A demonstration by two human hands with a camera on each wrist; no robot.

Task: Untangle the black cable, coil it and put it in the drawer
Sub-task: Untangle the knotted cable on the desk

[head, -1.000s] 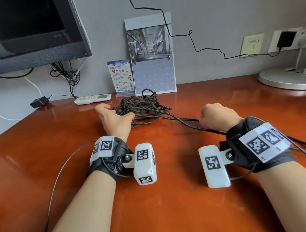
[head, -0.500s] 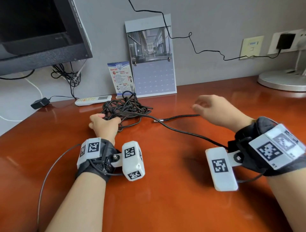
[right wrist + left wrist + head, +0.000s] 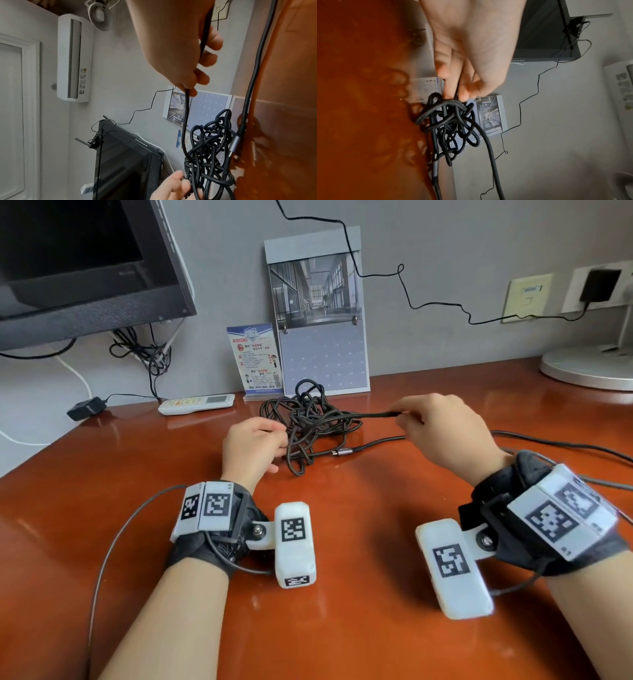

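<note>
A tangled black cable (image 3: 310, 419) lies heaped on a wooden desk (image 3: 342, 628), in front of a calendar (image 3: 320, 313). At the heap's nine o'clock edge, the left hand (image 3: 253, 445) pinches a strand. At three o'clock, the right hand (image 3: 442, 428) pinches another strand between thumb and fingertips, lifted clear of the desk.

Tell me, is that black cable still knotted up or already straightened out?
Still knotted. The black cable lies in a tangled heap on the desk; the right hand pinches one strand, the left hand pinches another.
</note>
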